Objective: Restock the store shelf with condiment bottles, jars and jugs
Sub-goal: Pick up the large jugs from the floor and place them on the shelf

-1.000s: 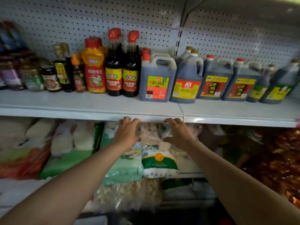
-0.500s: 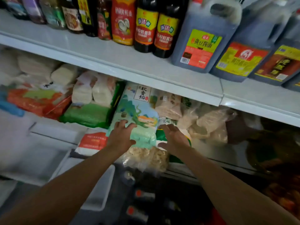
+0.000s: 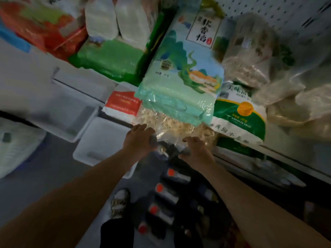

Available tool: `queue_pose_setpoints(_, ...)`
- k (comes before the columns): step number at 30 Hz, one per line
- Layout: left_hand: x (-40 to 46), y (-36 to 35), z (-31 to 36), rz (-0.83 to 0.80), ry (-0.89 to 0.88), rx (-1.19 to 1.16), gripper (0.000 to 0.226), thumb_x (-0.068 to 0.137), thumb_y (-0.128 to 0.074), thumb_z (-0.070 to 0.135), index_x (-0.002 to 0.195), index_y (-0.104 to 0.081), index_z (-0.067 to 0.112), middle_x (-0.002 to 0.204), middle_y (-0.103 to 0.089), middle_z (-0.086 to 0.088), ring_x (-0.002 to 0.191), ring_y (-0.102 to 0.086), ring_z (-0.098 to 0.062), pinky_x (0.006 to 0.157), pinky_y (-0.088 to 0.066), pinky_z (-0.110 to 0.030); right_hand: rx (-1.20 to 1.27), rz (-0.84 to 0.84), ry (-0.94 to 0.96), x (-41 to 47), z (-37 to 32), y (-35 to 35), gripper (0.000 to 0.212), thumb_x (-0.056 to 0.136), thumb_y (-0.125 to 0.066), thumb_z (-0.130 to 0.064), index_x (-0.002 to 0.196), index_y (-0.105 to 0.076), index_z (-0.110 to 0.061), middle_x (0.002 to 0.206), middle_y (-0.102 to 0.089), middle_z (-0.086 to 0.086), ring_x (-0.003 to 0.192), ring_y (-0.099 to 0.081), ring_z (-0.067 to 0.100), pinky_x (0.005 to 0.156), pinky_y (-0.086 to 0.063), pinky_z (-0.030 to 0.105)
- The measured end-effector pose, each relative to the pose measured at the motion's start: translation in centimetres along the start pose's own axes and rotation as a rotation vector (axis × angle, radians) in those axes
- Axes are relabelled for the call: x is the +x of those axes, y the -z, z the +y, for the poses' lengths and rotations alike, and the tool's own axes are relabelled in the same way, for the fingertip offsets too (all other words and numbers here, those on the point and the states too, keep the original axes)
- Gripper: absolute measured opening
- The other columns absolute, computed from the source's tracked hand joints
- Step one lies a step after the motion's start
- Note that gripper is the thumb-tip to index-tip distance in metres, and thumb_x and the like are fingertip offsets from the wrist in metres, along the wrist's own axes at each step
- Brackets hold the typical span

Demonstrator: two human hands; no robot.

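Dark bottles with red caps (image 3: 165,192) lie in a row on the floor, just under both hands, long sides running across. The left hand (image 3: 138,143) and right hand (image 3: 195,150) reach down with loose fingers, holding nothing, about as near as each other. Past them, a green rice bag (image 3: 179,83) sits on the low shelf

There is only one view, so no part of the scene is being shared with another. The head camera is looking steeply down and forward from above the person's arms. The left hand (image 3: 138,141) and the right hand (image 3: 196,149) are sitting near the centre of the frame, quite close to the lens. The shelf (image 3: 254,156) of bagged goods is filling the upper half, and the floor (image 3: 53,169) with red-capped bottles (image 3: 166,192) is lying in the lower middle.
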State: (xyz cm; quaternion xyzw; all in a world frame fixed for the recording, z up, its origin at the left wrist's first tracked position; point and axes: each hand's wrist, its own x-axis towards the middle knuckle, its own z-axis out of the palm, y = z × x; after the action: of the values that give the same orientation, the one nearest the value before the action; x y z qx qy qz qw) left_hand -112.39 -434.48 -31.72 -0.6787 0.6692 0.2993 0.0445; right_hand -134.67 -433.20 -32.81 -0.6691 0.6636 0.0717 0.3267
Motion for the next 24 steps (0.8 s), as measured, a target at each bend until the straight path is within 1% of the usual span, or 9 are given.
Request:
queue_pose_setpoints(5, 5.7, -7.6, -4.5, -0.144, -0.003, -0.021, 0.061, 0.083, -0.074, 0.040, 0.137, -0.052, 0.022, 0.142, -0.052, -0.001, 0.132, -0.044, -0.026, 0.106, -0.041, -0.041, 0.098, -0.054, -0.070, 5.6, 3.1, -8.2, 0.055, 0.090, -0.069, -0.040, 0.136, -0.045, -0.023, 0.131, -0.051, 0.007, 0.120, -0.053, 0.029, 0.096, -0.047, 0.040)
queue_pose_setpoints(7, 8.2, -11.1, -6.2, -0.196, 0.006, -0.050, 0.061, 0.086, -0.072, 0.042, 0.139, -0.050, 0.019, 0.142, -0.053, -0.004, 0.132, -0.046, -0.026, 0.106, -0.042, -0.040, 0.157, -0.068, -0.117, 7.9, 4.7, -11.9, 0.052, 0.092, -0.066, -0.041, 0.134, -0.045, -0.020, 0.129, -0.051, 0.006, 0.119, -0.053, 0.027, 0.096, -0.045, 0.037)
queue_pose_setpoints(10, 11.7, -16.5, -8.5, -0.249, 0.013, -0.100, 0.063, 0.089, -0.069, 0.042, 0.143, -0.047, 0.018, 0.145, -0.051, -0.007, 0.134, -0.046, -0.026, 0.106, -0.037, -0.035, 0.266, -0.058, -0.163, 10.9, 6.7, -17.7, 0.042, 0.093, -0.066, -0.038, 0.125, -0.053, -0.015, 0.123, -0.057, 0.007, 0.120, -0.051, 0.024, 0.094, -0.038, 0.031)
queue_pose_setpoints(14, 15.6, -23.3, -11.1, -0.324, 0.014, -0.193, 0.062, 0.090, -0.070, 0.039, 0.144, -0.047, 0.020, 0.145, -0.052, -0.005, 0.132, -0.049, -0.022, 0.105, -0.035, -0.027, 0.415, -0.036, -0.244, 14.6, 9.2, -25.2, 0.031, 0.092, -0.068, -0.037, 0.113, -0.063, -0.016, 0.114, -0.066, 0.007, 0.110, -0.060, 0.024, 0.086, -0.039, 0.026)
queue_pose_setpoints(18, 19.2, -27.8, -12.2, -0.403, -0.099, -0.214, 0.068, 0.091, -0.070, 0.034, 0.149, -0.039, 0.017, 0.147, -0.049, -0.006, 0.134, -0.046, -0.023, 0.093, -0.026, -0.011, 0.516, -0.048, -0.289, 17.6, 10.3, -30.2, 0.035, 0.093, -0.064, -0.042, 0.120, -0.064, -0.019, 0.117, -0.067, 0.002, 0.109, -0.061, 0.019, 0.078, -0.034, 0.018)
queue_pose_setpoints(19, 20.0, -28.7, -12.4, -0.410, -0.128, -0.226, 0.074, 0.089, -0.071, 0.037, 0.151, -0.036, 0.016, 0.148, -0.047, -0.006, 0.135, -0.045, -0.024, 0.097, -0.028, -0.014, 0.558, -0.037, -0.301, 18.2, 10.6, -31.2, 0.036, 0.094, -0.064, -0.042, 0.122, -0.063, -0.021, 0.118, -0.066, 0.001, 0.110, -0.060, 0.018, 0.079, -0.035, 0.018)
queue_pose_setpoints(21, 21.5, -30.4, -12.6, -0.396, -0.183, -0.263, 0.087, 0.084, -0.070, 0.051, 0.154, -0.030, 0.018, 0.154, -0.040, -0.006, 0.140, -0.041, -0.026, 0.111, -0.034, -0.030, 0.637, -0.034, -0.309, 19.3, 11.1, -32.5, 0.034, 0.095, -0.062, -0.041, 0.124, -0.063, -0.023, 0.116, -0.065, -0.002, 0.108, -0.059, 0.014, 0.082, -0.037, 0.018)
queue_pose_setpoints(22, 22.1, -31.3, -13.0, -0.393, -0.211, -0.275, 0.090, 0.082, -0.068, 0.054, 0.155, -0.028, 0.020, 0.157, -0.037, -0.004, 0.142, -0.039, -0.025, 0.115, -0.034, -0.038, 0.656, -0.039, -0.307, 19.7, 11.4, -33.0, 0.033, 0.096, -0.061, -0.041, 0.124, -0.063, -0.025, 0.113, -0.064, -0.005, 0.106, -0.059, 0.012, 0.081, -0.037, 0.018)
queue_pose_setpoints(24, 23.3, -33.2, -13.7, -0.401, -0.245, -0.293, 0.088, 0.080, -0.066, 0.059, 0.154, -0.031, 0.028, 0.157, -0.035, 0.001, 0.141, -0.039, -0.022, 0.114, -0.037, -0.044, 0.666, -0.035, -0.294, 20.4, 11.9, -33.8, 0.031, 0.097, -0.059, -0.041, 0.124, -0.064, -0.027, 0.108, -0.063, -0.008, 0.102, -0.057, 0.008, 0.074, -0.039, 0.014)
